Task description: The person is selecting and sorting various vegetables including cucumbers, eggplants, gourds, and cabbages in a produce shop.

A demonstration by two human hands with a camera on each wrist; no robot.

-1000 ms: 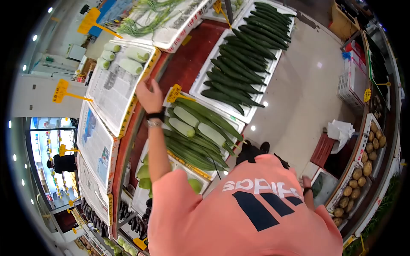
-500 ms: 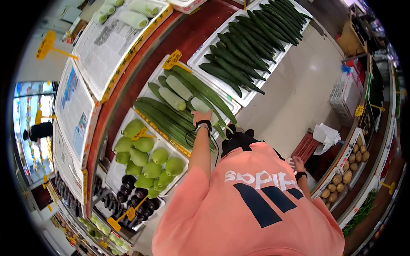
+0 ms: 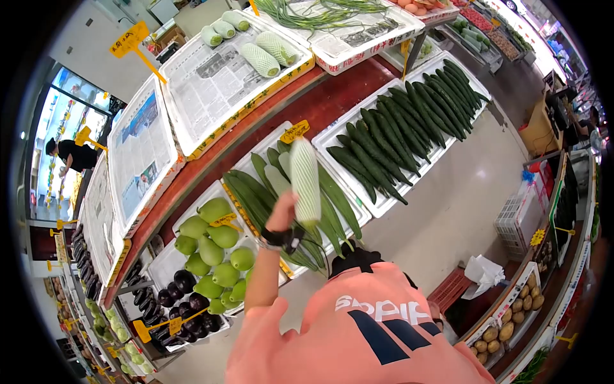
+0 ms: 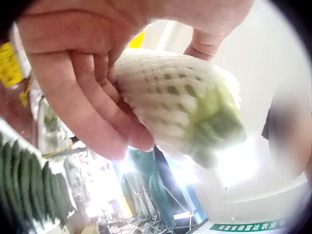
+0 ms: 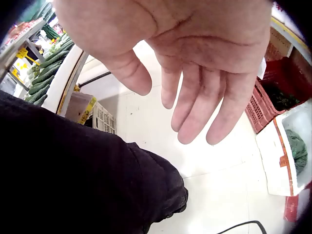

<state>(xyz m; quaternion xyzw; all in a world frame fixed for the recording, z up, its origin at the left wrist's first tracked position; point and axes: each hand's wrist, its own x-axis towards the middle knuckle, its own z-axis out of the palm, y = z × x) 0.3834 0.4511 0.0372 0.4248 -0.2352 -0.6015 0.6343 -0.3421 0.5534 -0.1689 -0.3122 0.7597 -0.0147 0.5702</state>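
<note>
My left hand (image 3: 281, 214) grips a long pale gourd (image 3: 306, 182) sleeved in white foam net, raised above a tray of long green loofahs (image 3: 337, 203). In the left wrist view, fingers and thumb wrap around the netted gourd (image 4: 165, 92), and its green end pokes out of the sleeve. Another pale netted gourd (image 3: 277, 181) lies among the loofahs, partly covered by the held one. Hanging low by my side, the right hand (image 5: 195, 68) has loosely extended fingers and nothing in them; in the head view my shirt mostly hides it.
Dark cucumbers (image 3: 384, 137) fill the tray to the right. Round light-green gourds (image 3: 224, 274) and dark eggplants (image 3: 182, 291) lie left. Behind, a higher newspaper-lined tray (image 3: 208, 77) bears more netted gourds. Potatoes (image 3: 505, 329) and a red crate (image 3: 449, 289) stand right.
My left hand came down from the upper tray's edge to a netted gourd among the loofahs, took hold of it and lifted it. The right hand stays low at my side.
</note>
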